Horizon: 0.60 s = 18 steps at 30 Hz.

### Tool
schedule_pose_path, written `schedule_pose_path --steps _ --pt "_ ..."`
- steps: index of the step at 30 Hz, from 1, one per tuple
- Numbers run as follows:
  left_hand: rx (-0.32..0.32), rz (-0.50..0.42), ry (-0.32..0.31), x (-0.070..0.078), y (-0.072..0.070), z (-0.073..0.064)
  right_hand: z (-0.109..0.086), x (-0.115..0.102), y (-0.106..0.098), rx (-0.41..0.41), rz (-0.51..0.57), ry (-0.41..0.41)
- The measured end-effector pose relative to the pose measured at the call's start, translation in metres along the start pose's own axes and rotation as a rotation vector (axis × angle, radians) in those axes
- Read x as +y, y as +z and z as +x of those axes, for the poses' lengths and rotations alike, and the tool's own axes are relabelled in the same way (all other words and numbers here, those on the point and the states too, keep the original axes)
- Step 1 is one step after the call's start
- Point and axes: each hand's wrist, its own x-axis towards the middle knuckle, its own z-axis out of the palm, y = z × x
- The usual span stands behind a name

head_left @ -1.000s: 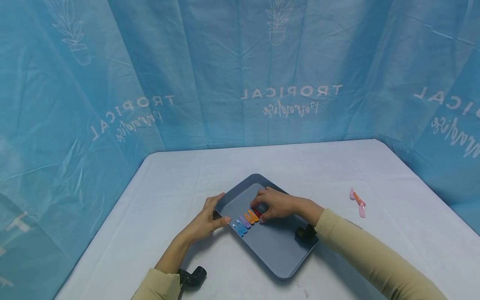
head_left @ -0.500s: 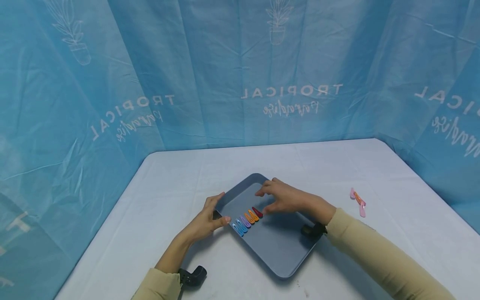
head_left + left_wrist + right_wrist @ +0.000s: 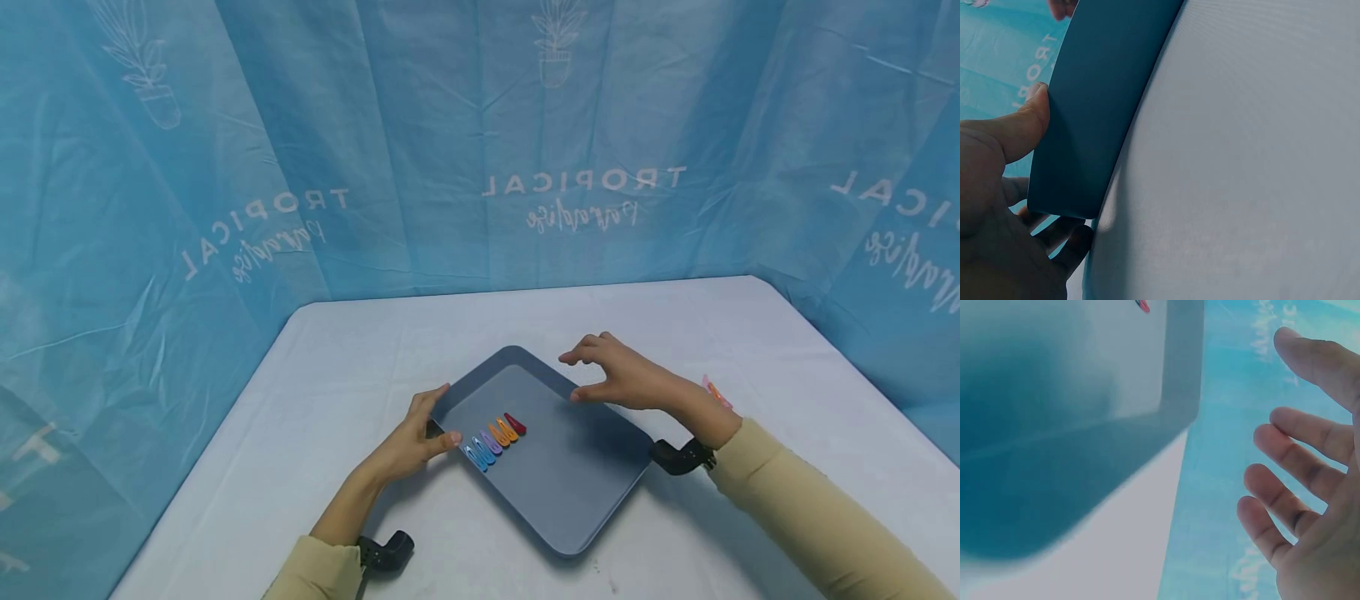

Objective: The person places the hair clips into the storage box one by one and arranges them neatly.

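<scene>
A grey-blue rectangular tray [image 3: 555, 492] lies turned cornerwise on the white table. My left hand [image 3: 412, 437] holds its left corner, thumb at the rim and fingers round the outside, as the left wrist view also shows. Along that side of the tray runs a row of hair clips: two blue clips [image 3: 478, 454], a purple clip [image 3: 491, 442], two orange clips [image 3: 503, 431] and a red clip [image 3: 515, 423]. Over the tray's far right edge, my right hand [image 3: 626, 375] hangs with parted fingers and nothing in it.
Right of the tray, an orange clip [image 3: 717, 393] and a pink clip [image 3: 706, 382] lie on the white tablecloth [image 3: 360, 358], partly hidden behind the right forearm. A blue printed curtain [image 3: 420, 167] surrounds the table. Each wrist wears a black camera mount [image 3: 386, 554].
My right hand has let go of the red clip at the row's end, then lifted away to the right, past the tray's edge. The left hand and tray have stayed put.
</scene>
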Motion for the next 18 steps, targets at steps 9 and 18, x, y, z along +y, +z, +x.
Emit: schedule_pose_path --steps 9,18 --pt "-0.004 -0.001 0.000 -0.001 0.000 0.000 -0.029 0.021 -0.017 0.092 -0.025 0.050" --pt "-0.005 -0.008 0.002 -0.001 -0.001 0.000 -0.064 0.040 -0.025 0.175 -0.078 0.151"
